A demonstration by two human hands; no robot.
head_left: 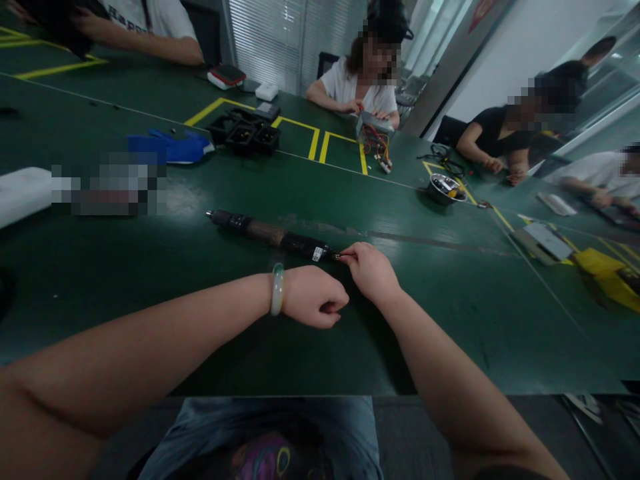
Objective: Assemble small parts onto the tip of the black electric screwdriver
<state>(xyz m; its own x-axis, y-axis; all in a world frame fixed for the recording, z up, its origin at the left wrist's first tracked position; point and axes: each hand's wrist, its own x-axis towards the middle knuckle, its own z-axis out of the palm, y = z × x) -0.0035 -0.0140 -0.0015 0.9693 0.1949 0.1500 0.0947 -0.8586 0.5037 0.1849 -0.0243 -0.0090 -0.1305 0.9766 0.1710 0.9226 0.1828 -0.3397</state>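
Note:
A long, dark electric screwdriver [267,233] with a brownish middle section lies on the green table, its bit end pointing left. A small white label is stuck near its tail. The fingers of my right hand [373,270] pinch the small metal piece at the tail end. Just below the tool, my left hand [315,297] is curled into a loose fist, apart from it, with nothing visible inside. A pale green bangle [277,289] circles my left wrist.
Across the green table [465,320] lie a blue glove-like item [180,147], black trays [245,133] and a metal bowl of small parts [445,189]. A yellow bag [607,270] sits at right. A co-worker handles a metal box with wires [375,127]; other people sit along the far side.

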